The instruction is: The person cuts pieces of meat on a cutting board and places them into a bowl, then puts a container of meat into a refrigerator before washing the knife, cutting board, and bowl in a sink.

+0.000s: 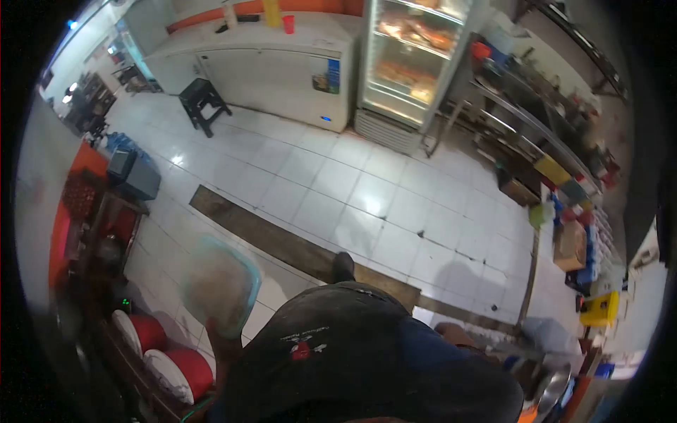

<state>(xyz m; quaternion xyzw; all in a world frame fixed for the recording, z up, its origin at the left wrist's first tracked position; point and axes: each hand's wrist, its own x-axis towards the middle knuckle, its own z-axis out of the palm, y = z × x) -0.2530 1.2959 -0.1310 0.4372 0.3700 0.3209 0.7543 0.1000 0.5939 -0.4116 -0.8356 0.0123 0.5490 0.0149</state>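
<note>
My left hand (223,344) grips the near edge of a teal-rimmed plastic tub (253,276), which is out at my left side above the floor. Brownish, powdery-looking contents (217,285) fill the tub, but motion blur hides what they are. Low on the right, my right hand (455,333) shows only in part beside my body. Its fingers are not clear, and a small white patch lies just left of it. A dark apron (331,345) covers my front, and one dark shoe (343,266) pokes out ahead.
A brown mat strip (261,229) crosses the white tile floor. Ahead stand a chest freezer (275,84), a black stool (202,106) and a lit display fridge (412,63). Red-and-white tubs (185,374) sit at lower left. A metal sink counter (522,116) and a yellow container (599,308) are on the right.
</note>
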